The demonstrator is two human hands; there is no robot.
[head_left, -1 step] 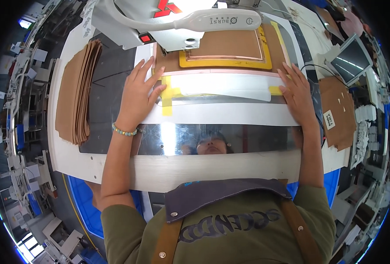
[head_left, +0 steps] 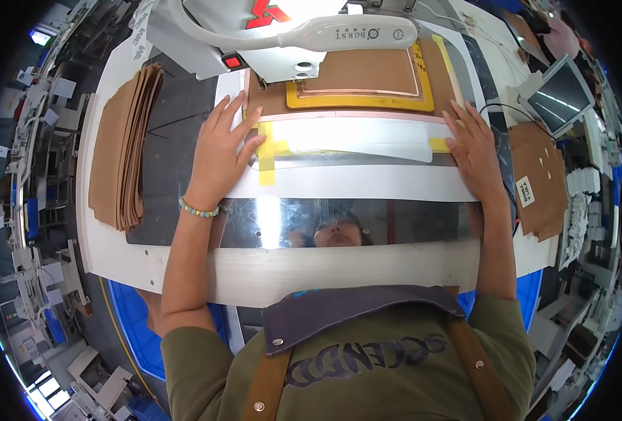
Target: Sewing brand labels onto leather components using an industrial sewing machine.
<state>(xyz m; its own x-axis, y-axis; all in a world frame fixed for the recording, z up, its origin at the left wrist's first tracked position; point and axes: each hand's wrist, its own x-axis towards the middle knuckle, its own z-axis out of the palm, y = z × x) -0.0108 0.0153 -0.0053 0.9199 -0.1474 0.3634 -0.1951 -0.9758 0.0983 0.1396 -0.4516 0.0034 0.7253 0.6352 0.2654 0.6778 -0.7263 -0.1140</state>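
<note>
A brown sheet [head_left: 272, 102] lies under the machine head, with a yellow rectangular frame [head_left: 360, 103] over it. Along its near side runs a white strip [head_left: 353, 133] held by yellow tape [head_left: 266, 172]. My left hand [head_left: 216, 151], a beaded bracelet at its wrist, rests palm down at the sheet's left corner, fingers spread and thumb near the tape. At the opposite corner my right hand [head_left: 474, 151] lies flat, fingertips on the sheet's edge and the strip's end. Neither hand grips anything.
A white machine head [head_left: 209, 42] with a curved grey bar [head_left: 353, 31] overhangs the work. Stacked brown pieces [head_left: 118, 154] lie at left; more brown pieces [head_left: 535, 175] lie at right below a screen [head_left: 556, 95]. A shiny metal plate [head_left: 409, 221] spans the near side.
</note>
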